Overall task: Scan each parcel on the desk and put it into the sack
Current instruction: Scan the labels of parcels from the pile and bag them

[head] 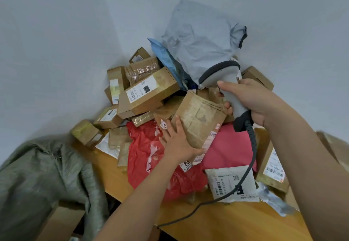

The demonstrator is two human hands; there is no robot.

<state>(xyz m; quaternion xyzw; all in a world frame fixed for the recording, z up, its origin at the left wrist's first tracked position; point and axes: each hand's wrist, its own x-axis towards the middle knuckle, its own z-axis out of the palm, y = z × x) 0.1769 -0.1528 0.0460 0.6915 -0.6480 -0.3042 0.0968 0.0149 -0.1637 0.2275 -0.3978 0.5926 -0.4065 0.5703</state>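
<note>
A brown cardboard parcel (198, 120) stands tilted on the pile in the middle of the desk. My left hand (177, 140) lies against its lower left side with straight fingers, thumb under its bottom edge. My right hand (251, 99) grips the grey handle of a barcode scanner (221, 74), whose head sits just above and behind the parcel's top. The scanner's dark cable (251, 157) trails down across the desk. The green woven sack (43, 174) hangs open at the desk's left edge.
Several brown boxes (151, 91) are heaped in the wall corner, with a large grey mailer (200, 42) and a blue bag (166, 57) behind. Red bags (149, 157), a white labelled mailer (230, 184) and a box (272, 169) cover the wooden desk (226, 220).
</note>
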